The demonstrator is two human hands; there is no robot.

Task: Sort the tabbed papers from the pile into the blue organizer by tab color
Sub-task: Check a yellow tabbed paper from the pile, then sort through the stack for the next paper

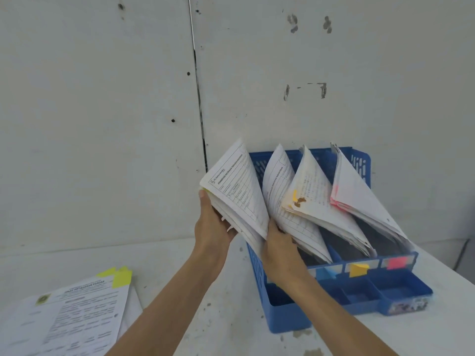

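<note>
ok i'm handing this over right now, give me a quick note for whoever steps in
Hands: left hand holds a stack of papers upright at the leftmost slot of the blue organizer. The right hand reaches in at the stack's base; its grip is hidden.
Done: the other three slots hold papers, with yellow tabs and pink tabs showing on the two rightmost.
Left: seat the held stack, then sort the pile at lower left, topped with yellow-green tabs.

Lighting even, diffuse, moderately bright; shadows faint. No glare. Slight softness overall; wide-angle bowing evident toward frame edges.
</note>
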